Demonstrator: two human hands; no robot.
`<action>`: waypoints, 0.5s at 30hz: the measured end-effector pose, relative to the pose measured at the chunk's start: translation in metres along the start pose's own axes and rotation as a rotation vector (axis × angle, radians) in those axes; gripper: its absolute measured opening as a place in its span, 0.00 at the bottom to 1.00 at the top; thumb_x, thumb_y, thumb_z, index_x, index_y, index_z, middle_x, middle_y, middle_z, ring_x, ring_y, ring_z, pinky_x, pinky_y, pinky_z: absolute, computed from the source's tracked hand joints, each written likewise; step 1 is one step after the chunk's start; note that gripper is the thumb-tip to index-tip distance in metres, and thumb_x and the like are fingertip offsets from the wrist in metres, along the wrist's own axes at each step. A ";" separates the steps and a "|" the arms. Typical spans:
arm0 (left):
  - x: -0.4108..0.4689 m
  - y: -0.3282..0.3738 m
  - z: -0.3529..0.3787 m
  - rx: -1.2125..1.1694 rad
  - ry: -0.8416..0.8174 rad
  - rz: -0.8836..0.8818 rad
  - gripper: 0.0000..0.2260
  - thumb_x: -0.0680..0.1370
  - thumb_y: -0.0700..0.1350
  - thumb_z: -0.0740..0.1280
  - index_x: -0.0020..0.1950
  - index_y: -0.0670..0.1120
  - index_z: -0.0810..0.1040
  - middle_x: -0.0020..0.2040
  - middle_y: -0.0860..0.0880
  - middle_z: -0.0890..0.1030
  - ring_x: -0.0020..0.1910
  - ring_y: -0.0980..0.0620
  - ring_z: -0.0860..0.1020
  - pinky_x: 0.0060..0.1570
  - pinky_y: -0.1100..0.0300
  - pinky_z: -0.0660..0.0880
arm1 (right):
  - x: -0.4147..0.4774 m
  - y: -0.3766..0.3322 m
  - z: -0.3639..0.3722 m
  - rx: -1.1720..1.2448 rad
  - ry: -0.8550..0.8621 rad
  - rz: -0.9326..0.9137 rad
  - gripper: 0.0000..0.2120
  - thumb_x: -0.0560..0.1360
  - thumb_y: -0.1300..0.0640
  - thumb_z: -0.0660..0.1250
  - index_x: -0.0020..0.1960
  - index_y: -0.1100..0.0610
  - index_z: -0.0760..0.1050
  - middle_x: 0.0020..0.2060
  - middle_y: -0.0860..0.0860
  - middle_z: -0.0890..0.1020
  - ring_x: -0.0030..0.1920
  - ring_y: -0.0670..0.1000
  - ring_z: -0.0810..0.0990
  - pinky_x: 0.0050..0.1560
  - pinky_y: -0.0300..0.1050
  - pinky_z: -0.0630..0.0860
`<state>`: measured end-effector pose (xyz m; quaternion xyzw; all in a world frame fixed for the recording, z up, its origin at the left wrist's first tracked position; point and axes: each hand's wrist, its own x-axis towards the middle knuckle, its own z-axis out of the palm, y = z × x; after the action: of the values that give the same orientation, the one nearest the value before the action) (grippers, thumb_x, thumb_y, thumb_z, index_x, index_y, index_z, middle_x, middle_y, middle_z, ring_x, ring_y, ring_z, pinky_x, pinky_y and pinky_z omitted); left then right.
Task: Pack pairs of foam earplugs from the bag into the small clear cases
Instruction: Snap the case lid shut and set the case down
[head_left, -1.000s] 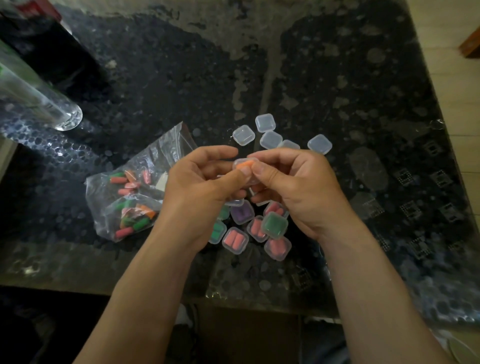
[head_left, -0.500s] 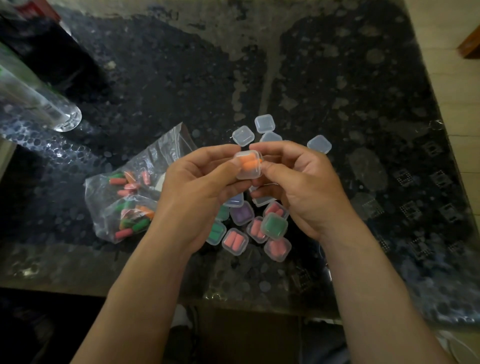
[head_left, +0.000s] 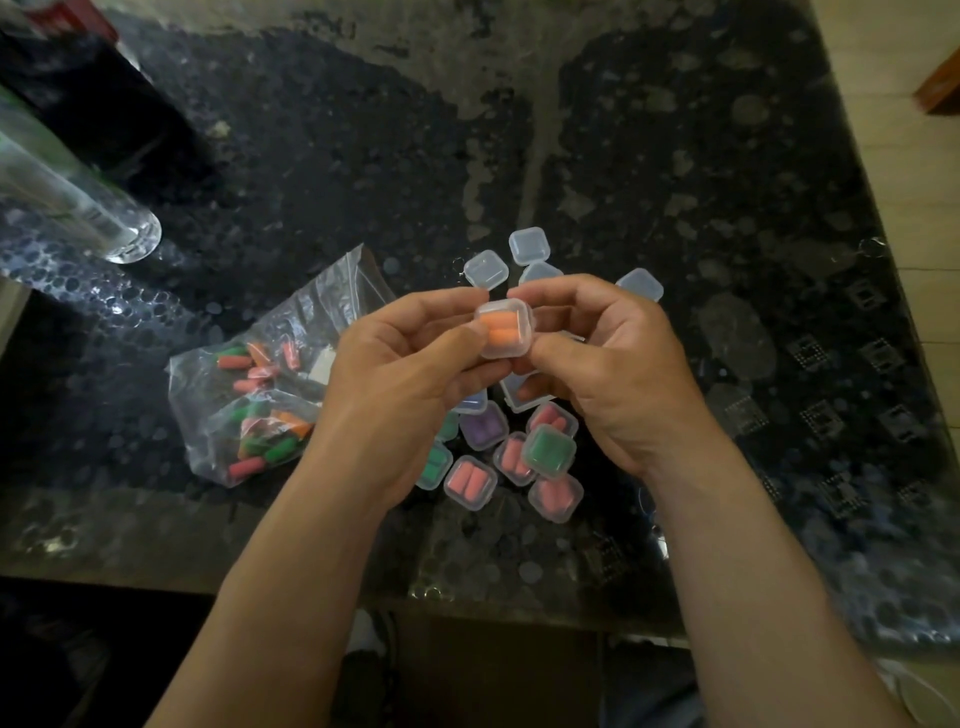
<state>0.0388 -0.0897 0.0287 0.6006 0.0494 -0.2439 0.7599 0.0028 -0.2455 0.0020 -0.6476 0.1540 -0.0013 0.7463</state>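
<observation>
Pinching small clear square plastic case (head_left: 505, 328) with two orange foam earplugs inside, left hand (head_left: 395, 395) and right hand (head_left: 613, 384) both curled on its edges, raised above dark speckled glass-topped bench (head_left: 675, 156). Likely step: snapping lid shut. Press thumbs evenly on opposite corners; check no foam caught in seam; cannot tell whether latched. Set down next among filled cases (head_left: 549, 450) just below hands; empty clear cases (head_left: 529, 245) beyond. Crumpled clear plastic bag (head_left: 260, 395) of mixed earplugs to the left. Clear cylindrical container (head_left: 78, 208) far left; pale wooden floor (head_left: 924, 208) at right.
</observation>
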 end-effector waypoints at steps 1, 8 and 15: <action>0.000 -0.001 0.000 0.008 0.001 0.001 0.13 0.74 0.34 0.73 0.58 0.38 0.81 0.51 0.40 0.87 0.51 0.42 0.87 0.50 0.55 0.83 | 0.000 0.001 0.000 -0.006 0.001 0.003 0.10 0.74 0.67 0.74 0.53 0.57 0.83 0.47 0.58 0.85 0.42 0.53 0.85 0.38 0.46 0.81; 0.000 -0.002 0.000 0.052 0.077 0.036 0.11 0.74 0.35 0.75 0.55 0.41 0.81 0.49 0.41 0.87 0.49 0.40 0.86 0.48 0.53 0.82 | 0.000 -0.002 0.000 0.127 -0.039 0.065 0.12 0.78 0.71 0.64 0.55 0.61 0.82 0.44 0.59 0.86 0.37 0.52 0.84 0.37 0.45 0.80; 0.000 -0.004 0.001 0.172 0.093 0.057 0.12 0.74 0.38 0.76 0.56 0.42 0.80 0.45 0.44 0.88 0.44 0.45 0.87 0.45 0.55 0.83 | 0.000 0.000 -0.001 0.017 -0.050 0.063 0.07 0.76 0.62 0.72 0.54 0.60 0.83 0.45 0.55 0.88 0.42 0.52 0.87 0.40 0.44 0.82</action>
<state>0.0366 -0.0913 0.0251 0.6756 0.0463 -0.1972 0.7089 0.0023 -0.2460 0.0025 -0.6359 0.1556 0.0370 0.7550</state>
